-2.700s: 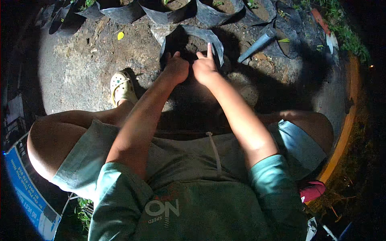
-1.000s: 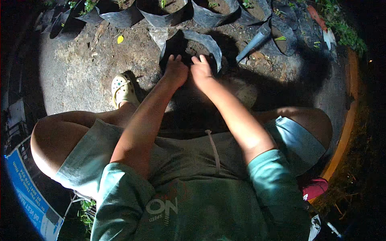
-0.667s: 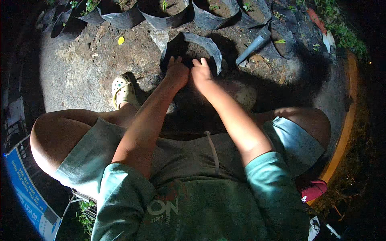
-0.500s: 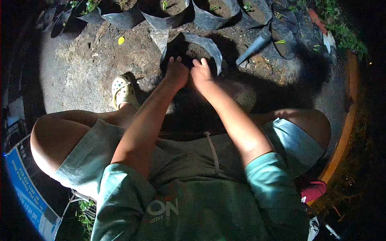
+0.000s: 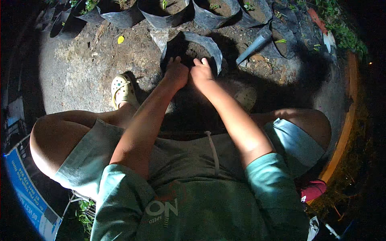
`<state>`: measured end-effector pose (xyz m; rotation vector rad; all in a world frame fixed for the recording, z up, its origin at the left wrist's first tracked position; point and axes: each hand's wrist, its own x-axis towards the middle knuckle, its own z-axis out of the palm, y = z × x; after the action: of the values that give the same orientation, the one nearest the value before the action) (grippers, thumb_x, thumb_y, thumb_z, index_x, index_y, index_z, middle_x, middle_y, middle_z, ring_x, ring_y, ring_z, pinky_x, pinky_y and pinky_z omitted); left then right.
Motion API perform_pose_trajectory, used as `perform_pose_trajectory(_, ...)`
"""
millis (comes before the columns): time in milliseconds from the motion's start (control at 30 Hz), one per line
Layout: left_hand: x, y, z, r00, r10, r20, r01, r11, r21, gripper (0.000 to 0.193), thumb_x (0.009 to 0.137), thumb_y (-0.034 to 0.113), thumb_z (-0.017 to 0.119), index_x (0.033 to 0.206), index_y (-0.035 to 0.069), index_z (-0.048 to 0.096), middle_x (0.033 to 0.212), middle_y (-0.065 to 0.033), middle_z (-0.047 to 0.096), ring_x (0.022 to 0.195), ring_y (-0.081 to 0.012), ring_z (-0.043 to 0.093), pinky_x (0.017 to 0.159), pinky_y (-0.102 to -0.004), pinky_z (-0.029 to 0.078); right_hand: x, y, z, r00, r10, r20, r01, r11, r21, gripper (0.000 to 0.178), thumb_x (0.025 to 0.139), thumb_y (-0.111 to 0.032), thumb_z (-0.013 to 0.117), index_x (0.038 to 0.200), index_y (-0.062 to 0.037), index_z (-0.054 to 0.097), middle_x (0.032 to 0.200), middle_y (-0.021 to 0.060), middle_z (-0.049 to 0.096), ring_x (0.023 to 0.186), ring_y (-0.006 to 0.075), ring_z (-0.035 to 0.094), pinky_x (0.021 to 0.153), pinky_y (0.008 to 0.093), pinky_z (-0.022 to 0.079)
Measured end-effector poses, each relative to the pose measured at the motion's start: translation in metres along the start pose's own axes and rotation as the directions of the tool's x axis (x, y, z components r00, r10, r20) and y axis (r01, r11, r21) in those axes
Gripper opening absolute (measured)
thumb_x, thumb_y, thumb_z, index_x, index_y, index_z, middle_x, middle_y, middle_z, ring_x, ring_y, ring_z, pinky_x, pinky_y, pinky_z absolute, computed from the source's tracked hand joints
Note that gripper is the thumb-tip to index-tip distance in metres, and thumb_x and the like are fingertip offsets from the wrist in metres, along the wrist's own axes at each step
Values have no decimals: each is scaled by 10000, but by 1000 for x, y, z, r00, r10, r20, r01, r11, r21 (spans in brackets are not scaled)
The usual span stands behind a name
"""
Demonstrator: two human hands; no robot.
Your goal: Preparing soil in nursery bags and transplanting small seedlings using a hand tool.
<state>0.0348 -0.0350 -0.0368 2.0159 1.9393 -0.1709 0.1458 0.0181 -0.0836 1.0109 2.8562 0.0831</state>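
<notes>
A black plastic grow bag [image 5: 215, 49] stands on the ground in front of me, its mouth wide and dark soil [image 5: 197, 51] showing inside. Both my hands are side by side at its near rim. My left hand [image 5: 177, 74] is closed over the rim, with its fingertips toward the soil. Just to its right, my right hand [image 5: 201, 73] is curled over the same rim, two fingertips catching the light. My thumbs and the bag's near wall are hidden by the hands and shadow.
A row of black grow bags [image 5: 120, 18] with soil and small seedlings runs along the far side. A rolled black sheet [image 5: 255, 46] lies right of the bag. Beyond it is a trowel [image 5: 327, 42] with a red handle. A yellow leaf [image 5: 120, 39] lies left, above my clog [image 5: 122, 90].
The bag's rim has opened out slightly rounder, and more of the soil inside is lit. My hands have stayed almost in place.
</notes>
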Motion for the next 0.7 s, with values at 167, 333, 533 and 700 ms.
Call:
perform_pose_trajectory(167,0,1,-1,1000,-12,2,12,999,40,218,713,143,511,811,15,658,952,-169,609,1109,-356,418,954,-536,258,1,3,-14,981,-69,182,66,998,22,199,720,-157,491,719,-129,689,923,42,616,958,222,494,894,379,299)
perform_pose_trajectory(333,6,0,-4,998,-35,45,35,999,-7,236,730,158,514,852,9,652,967,-173,606,1160,-369,380,970,-548,231,1,3,-27,973,-102,207,103,995,4,197,718,-157,493,717,-125,687,915,45,621,971,218,493,885,391,305)
perform_pose_trajectory(533,4,1,-5,996,-54,76,54,998,-11,251,749,165,502,874,4,648,1039,-171,585,1200,-371,341,988,-572,197,1,4,-28,970,-119,211,123,992,-6,195,717,-156,494,714,-121,685,906,47,627,986,214,491,874,404,313)
perform_pose_trajectory(700,3,1,-8,987,-50,150,47,999,27,264,750,149,486,906,1,640,1059,-179,575,1203,-370,340,989,-570,200,0,4,-26,969,-128,210,136,991,-20,193,715,-156,495,712,-117,684,898,49,633,998,211,490,864,415,319)
